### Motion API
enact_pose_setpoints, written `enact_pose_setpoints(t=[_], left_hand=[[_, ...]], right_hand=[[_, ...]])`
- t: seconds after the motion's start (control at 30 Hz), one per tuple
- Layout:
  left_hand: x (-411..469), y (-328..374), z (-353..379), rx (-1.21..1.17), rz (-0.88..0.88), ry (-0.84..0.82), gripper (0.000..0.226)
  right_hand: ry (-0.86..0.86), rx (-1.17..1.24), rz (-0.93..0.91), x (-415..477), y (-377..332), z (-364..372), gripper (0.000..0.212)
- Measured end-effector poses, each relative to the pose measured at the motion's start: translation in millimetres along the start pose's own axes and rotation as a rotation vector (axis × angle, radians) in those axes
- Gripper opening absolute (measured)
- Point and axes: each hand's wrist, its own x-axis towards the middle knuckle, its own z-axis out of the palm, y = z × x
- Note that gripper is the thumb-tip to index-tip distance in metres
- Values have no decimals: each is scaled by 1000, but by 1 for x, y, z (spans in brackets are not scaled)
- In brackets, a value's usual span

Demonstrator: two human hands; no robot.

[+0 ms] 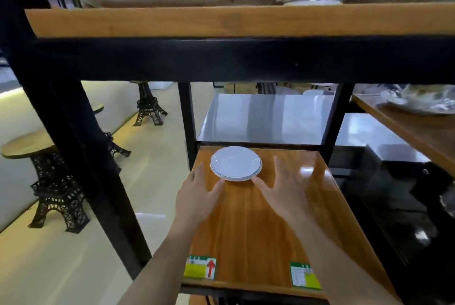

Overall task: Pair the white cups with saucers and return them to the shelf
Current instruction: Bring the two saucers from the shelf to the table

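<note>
A small stack of white saucers (pixel 235 163) with a thin dark rim line sits near the back of a wooden shelf board (pixel 256 226). My left hand (pixel 198 196) is open, its thumb close to the stack's front left edge. My right hand (pixel 283 190) is open too, thumb just off the front right edge. Both palms hover low over the board on either side of the saucers, holding nothing. No cup is in view.
The black metal frame (pixel 73 147) has an upper wooden shelf (pixel 221 21) with blurred white dishes. A steel table (pixel 266 117) stands behind, another shelf with dishes (pixel 418 103) at right. Tower-shaped stools (pixel 56 189) stand on the floor at left. Two labels (pixel 200 267) mark the board's front.
</note>
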Motion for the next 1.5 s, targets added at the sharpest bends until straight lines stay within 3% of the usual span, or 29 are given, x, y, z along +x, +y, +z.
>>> enact_pose_setpoints(t=[0.27,0.53,0.7,0.8,0.9,1.13,1.33,1.5], left_hand=[[54,-8,37,-422,-199,-89,70],[91,-3,42,-910,-554,-120,61],[101,-5,39,-1030,-676,-155,52],[100,-4,35,-1010,-670,-211,42],[92,0,34,-873,-641,-235,53],[54,10,25,-689,-414,-231,47],[-2,20,14,-728,-287,-172,36],[-69,34,11,-730,-257,-123,28]], right_hand=[[-65,80,152,60,-2,37,84],[-202,-35,244,91,-5,55,76],[-195,136,273,97,-7,57,70],[-186,200,281,94,-3,54,71],[-207,341,270,86,3,54,62],[-253,702,193,48,12,32,56],[-159,930,215,-3,13,12,49],[-87,950,191,-56,30,-4,53]])
